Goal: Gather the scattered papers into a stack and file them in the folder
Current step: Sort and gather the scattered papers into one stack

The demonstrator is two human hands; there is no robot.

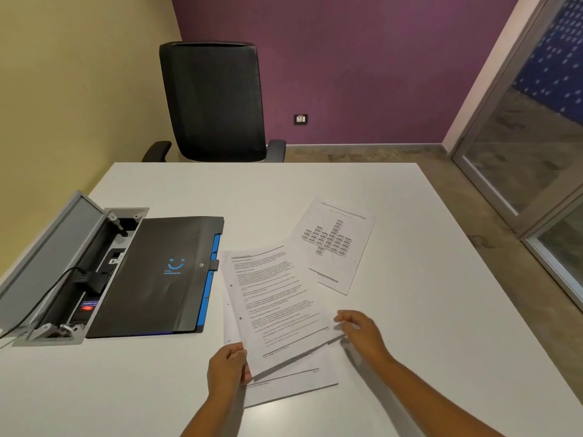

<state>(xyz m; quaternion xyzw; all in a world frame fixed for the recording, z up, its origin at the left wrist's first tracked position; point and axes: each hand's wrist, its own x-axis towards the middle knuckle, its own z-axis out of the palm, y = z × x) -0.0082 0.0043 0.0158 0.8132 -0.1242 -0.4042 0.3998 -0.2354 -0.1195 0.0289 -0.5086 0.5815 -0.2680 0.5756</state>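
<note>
A printed text sheet [277,304] lies skewed on top of other white sheets [293,380] near the front of the white table [426,310]. My left hand [228,369] pinches the text sheet's near left corner, which is lifted. My right hand [362,331] touches its right edge with fingers spread; whether it grips is unclear. A separate sheet with a diagram [336,244] lies flat further back to the right, partly under the text sheet. The black folder [157,275] with blue tabs lies closed to the left.
An open cable box [72,272] with plug and cord sits in the table's left side, touching the folder. A black office chair [214,102] stands behind the far edge. Glass partition at right.
</note>
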